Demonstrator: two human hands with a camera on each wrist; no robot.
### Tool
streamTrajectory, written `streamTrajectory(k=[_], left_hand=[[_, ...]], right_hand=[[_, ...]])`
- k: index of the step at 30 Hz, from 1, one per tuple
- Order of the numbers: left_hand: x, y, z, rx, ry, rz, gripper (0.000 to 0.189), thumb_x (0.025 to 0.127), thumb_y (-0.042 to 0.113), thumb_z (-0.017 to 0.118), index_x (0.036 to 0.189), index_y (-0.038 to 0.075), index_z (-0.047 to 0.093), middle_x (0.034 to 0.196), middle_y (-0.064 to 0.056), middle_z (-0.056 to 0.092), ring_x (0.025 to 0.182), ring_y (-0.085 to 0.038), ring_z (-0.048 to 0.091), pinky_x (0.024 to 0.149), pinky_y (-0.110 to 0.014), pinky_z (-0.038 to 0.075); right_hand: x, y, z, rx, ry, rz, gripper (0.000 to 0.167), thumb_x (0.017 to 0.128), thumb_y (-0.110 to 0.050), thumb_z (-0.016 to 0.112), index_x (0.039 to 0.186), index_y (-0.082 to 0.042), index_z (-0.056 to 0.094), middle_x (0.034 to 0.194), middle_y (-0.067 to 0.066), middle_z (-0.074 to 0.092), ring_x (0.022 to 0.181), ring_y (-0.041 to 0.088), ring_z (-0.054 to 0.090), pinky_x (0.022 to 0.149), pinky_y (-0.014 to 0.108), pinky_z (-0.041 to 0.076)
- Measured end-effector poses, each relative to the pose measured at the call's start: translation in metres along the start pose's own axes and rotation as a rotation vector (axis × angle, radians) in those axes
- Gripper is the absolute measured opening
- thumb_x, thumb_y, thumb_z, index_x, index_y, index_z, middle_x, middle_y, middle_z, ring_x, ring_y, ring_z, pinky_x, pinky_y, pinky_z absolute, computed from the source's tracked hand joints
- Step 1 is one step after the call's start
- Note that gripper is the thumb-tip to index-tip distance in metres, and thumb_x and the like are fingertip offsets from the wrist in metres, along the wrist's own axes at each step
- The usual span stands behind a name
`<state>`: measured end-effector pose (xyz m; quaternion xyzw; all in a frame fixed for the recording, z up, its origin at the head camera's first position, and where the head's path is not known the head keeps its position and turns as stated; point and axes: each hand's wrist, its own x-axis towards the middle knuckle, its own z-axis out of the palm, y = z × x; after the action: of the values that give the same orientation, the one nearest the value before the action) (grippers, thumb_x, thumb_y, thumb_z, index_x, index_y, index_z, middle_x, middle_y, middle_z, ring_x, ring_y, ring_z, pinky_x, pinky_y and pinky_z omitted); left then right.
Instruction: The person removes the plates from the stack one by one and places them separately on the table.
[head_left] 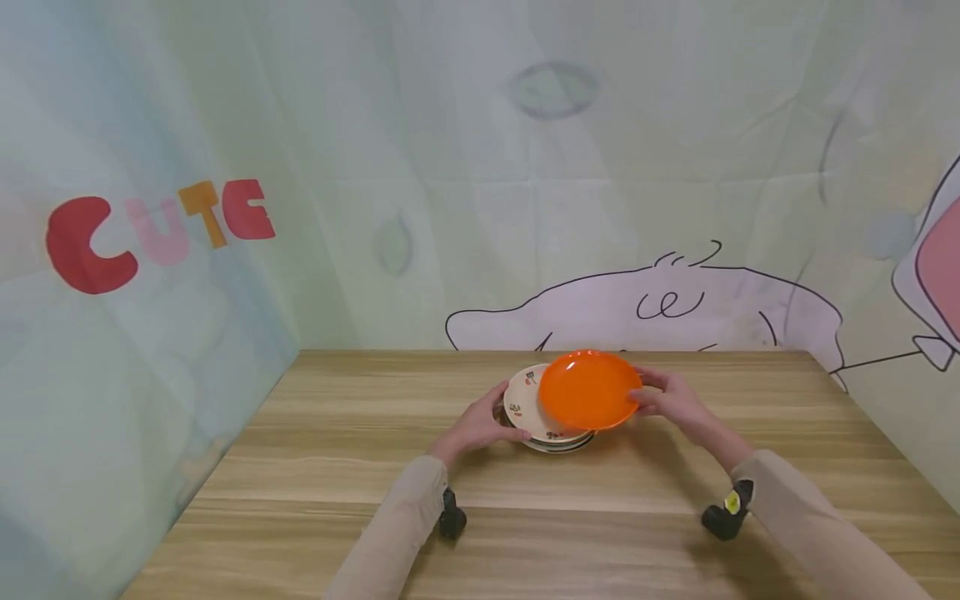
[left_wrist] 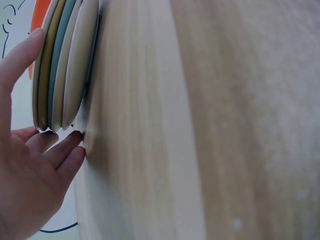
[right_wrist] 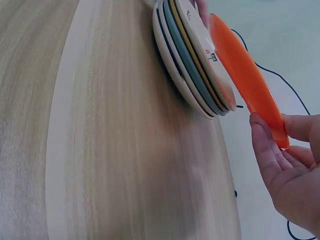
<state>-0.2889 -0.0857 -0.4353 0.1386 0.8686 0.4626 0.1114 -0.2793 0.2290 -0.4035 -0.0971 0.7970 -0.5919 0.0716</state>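
Note:
An orange plate [head_left: 590, 390] is held raised and tilted over the right part of a stack of plates. My right hand [head_left: 673, 404] pinches its right rim between thumb and fingers, as the right wrist view also shows. The stack's top plate [head_left: 525, 408] is cream with small printed pictures; the orange plate hides part of it. Beneath it are a mustard plate [left_wrist: 46, 75], a teal plate [left_wrist: 60, 65] and paler plates [left_wrist: 80, 75]. My left hand [head_left: 477, 423] rests at the stack's left side, thumb at the near rim and fingers spread along the edge.
The stack stands on a wood-grain table [head_left: 337, 475] near its far edge. A printed cloth backdrop [head_left: 450, 167] rises behind and beside the table. Each wrist wears a small black camera, such as the right one [head_left: 727, 512].

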Motion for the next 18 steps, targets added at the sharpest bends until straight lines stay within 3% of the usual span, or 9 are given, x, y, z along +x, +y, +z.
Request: streamTrajectory(k=[6,18], left_hand=[[0.002,-0.001,0.001,0.027,0.005,-0.005,0.101,0.066,0.035,0.08,0.144,0.01,0.021,0.144,-0.011,0.033,0.129,-0.027,0.035,0.108,-0.043,0.027],[0.001,-0.001,0.0,0.03,0.007,0.003,0.101,0.066,0.032,0.08,0.144,0.01,0.021,0.143,-0.013,0.035,0.129,-0.027,0.035,0.109,-0.042,0.025]], right_hand=[[-0.006,-0.005,-0.009,-0.007,0.058,0.036,0.061,0.089,-0.009,0.055,0.138,0.009,0.025,0.132,0.034,0.036,0.08,0.012,0.065,0.077,0.028,0.054],[-0.018,-0.003,-0.021,0.018,0.111,0.024,0.061,0.09,-0.009,0.055,0.139,0.009,0.022,0.134,0.036,0.032,0.079,0.006,0.064,0.076,0.027,0.054]])
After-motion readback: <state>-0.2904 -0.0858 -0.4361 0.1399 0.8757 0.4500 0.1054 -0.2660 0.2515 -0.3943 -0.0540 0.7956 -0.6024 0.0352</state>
